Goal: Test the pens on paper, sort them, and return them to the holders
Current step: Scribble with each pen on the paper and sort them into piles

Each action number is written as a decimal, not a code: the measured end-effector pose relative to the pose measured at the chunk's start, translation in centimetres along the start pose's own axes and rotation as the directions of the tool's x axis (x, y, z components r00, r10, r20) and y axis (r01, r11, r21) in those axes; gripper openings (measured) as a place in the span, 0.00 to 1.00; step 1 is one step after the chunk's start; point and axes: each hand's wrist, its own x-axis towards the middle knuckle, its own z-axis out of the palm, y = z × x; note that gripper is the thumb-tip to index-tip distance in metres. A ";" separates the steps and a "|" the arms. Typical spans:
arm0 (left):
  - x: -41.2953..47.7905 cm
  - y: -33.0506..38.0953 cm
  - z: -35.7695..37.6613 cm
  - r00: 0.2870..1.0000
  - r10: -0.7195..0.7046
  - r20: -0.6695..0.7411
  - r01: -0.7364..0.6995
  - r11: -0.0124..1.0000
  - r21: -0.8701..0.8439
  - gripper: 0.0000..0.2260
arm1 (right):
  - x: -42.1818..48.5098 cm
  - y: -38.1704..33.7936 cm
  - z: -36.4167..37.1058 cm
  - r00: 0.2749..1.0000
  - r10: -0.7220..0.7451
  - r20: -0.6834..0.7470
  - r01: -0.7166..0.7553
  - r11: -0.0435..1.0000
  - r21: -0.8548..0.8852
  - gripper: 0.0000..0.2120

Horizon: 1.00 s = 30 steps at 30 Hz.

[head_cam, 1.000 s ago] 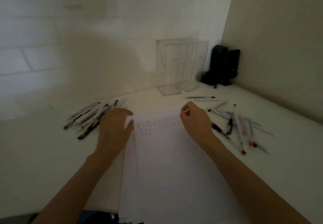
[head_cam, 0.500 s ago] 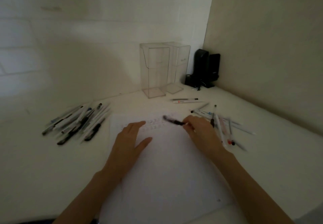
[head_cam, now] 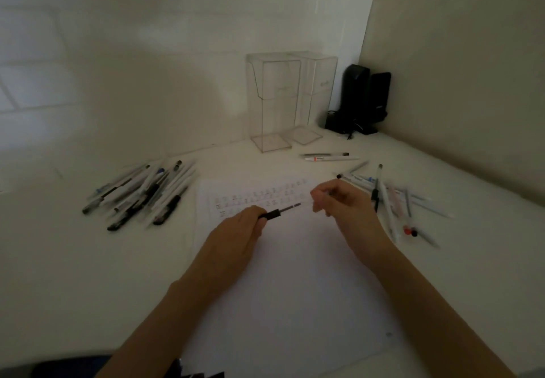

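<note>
The left hand (head_cam: 236, 236) grips a dark pen (head_cam: 274, 214) over the paper (head_cam: 295, 289), with the pen's thin tip pointing toward the right hand (head_cam: 342, 203). The hands are held apart above the sheet. The right hand's fingers are curled (the blur hides whether they pinch anything). Rows of test marks (head_cam: 259, 197) cross the paper's top. One pen pile (head_cam: 141, 194) lies left of the sheet and a second pile (head_cam: 389, 197) right of it. Two clear holders (head_cam: 275, 103) stand by the wall on the table (head_cam: 73, 259).
</note>
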 end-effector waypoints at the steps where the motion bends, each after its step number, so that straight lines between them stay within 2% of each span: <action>1: 0.0 0.1 -0.1 1.000 0.013 0.011 -0.012 1.000 -0.028 0.10 | -0.1 -0.1 0.2 0.999 0.036 0.036 -0.040 0.994 0.101 0.03; 3: -0.1 0.1 -0.2 0.998 0.031 0.048 -0.028 0.998 -0.064 0.11 | -0.3 0.1 1.0 0.987 0.060 0.147 -0.081 0.987 0.138 0.03; 6: -0.2 0.1 0.0 0.995 0.050 0.089 -0.042 0.995 -0.086 0.07 | -0.5 0.9 2.0 0.968 0.064 0.243 -0.081 0.995 0.062 0.03; 10: 0.0 -0.5 0.1 0.994 0.062 0.094 -0.056 0.996 -0.066 0.12 | -0.6 1.4 2.3 0.966 0.045 0.255 -0.064 0.996 0.067 0.05; 14: -0.2 -1.0 0.0 0.995 0.101 0.021 -0.102 0.994 0.028 0.23 | -0.8 1.3 2.6 0.966 0.036 0.257 -0.080 0.983 0.163 0.05; 17: -0.3 -0.7 -0.2 0.991 0.114 -0.076 -0.102 0.985 0.141 0.24 | -0.7 1.2 2.6 0.966 0.051 0.253 -0.118 0.959 0.259 0.05; 19: -0.1 -0.4 -0.5 0.994 0.012 -0.105 0.004 0.989 0.145 0.24 | -0.6 1.1 2.6 0.967 0.050 0.250 -0.122 0.952 0.280 0.06; 21: 0.0 -0.3 -0.9 0.977 -0.169 -0.126 0.178 0.982 0.065 0.25 | -0.2 1.0 2.2 0.971 0.062 0.233 -0.134 0.943 0.305 0.07; 23: -0.1 -0.9 -1.1 0.926 -0.331 -0.183 0.332 0.943 -0.027 0.29 | 0.4 0.7 1.8 0.967 0.092 0.239 -0.164 0.940 0.301 0.11; 25: -0.4 -2.1 -1.1 0.870 -0.450 -0.204 0.450 0.892 -0.049 0.33 | 1.3 0.2 1.9 0.967 0.133 0.220 -0.172 0.971 0.168 0.09; 28: -0.3 -3.1 -0.7 0.847 -0.507 -0.158 0.528 0.836 0.149 0.35 | 2.9 -0.6 4.0 0.980 0.142 0.142 -0.132 0.988 -0.077 0.03; 30: -0.2 -3.0 -0.5 0.862 -0.494 -0.116 0.505 0.814 0.287 0.34 | 4.3 -0.7 6.0 0.982 0.126 0.142 -0.107 0.986 -0.131 0.08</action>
